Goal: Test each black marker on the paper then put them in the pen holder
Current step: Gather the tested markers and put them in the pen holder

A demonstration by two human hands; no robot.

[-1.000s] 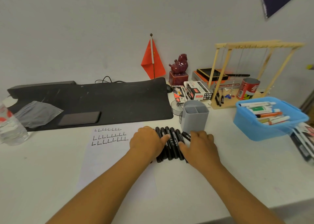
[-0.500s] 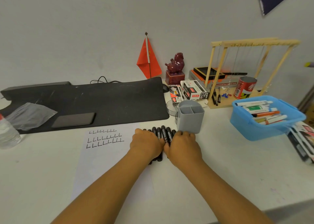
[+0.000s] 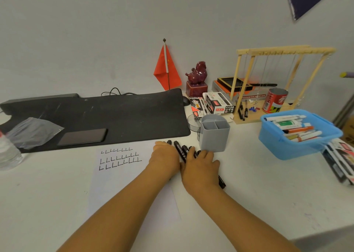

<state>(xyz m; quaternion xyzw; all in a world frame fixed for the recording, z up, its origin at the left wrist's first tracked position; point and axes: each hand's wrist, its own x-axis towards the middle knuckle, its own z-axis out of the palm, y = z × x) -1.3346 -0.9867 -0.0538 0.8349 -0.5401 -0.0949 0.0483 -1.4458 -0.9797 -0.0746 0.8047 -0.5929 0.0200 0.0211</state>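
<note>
- Right now my left hand (image 3: 166,157) lies palm down over the left end of the row of black markers (image 3: 181,150), fingers curled onto them; whether it truly grips any I cannot tell.
- My right hand (image 3: 201,165) presses down on the right side of the same row, touching the left hand; its grasp is likewise hidden under the palm.
- Marker caps poke out beyond my knuckles, and one marker end shows at the near right of my right wrist.
- Just beyond my right fingers stands the grey pen holder (image 3: 214,135), upright, its compartments showing no markers.
- Left of my hands lies the paper (image 3: 122,184) with three rows of black L-shaped strokes.
- Farther right sits a blue basket (image 3: 291,148) of mixed pens.
</note>
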